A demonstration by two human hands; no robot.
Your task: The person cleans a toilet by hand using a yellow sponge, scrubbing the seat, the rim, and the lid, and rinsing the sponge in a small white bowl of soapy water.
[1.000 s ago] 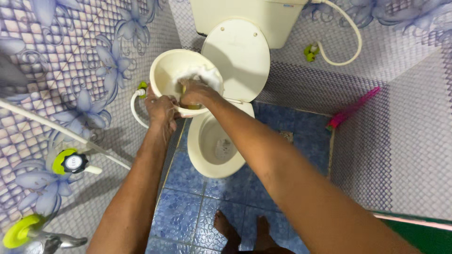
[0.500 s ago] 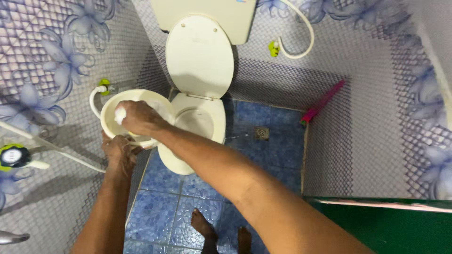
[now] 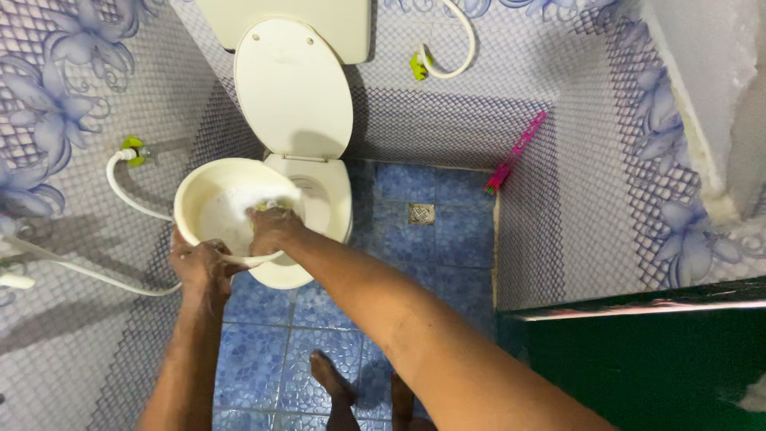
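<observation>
While the left hand (image 3: 199, 267) is gripping the round, smooth cream basin (image 3: 231, 209) by its rim, the right hand (image 3: 274, 229) is pressing a yellow sponge (image 3: 270, 207) inside, fingers curled.

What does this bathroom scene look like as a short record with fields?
Place: small tiled bathroom, blue floor tiles
Left hand: grips the rim of a cream basin
Right hand: inside the basin, on a yellow-green sponge amid suds
Toilet: lid raised, just behind the basin
Pink brush: leans in the far corner
Feet: bare, on the floor
</observation>
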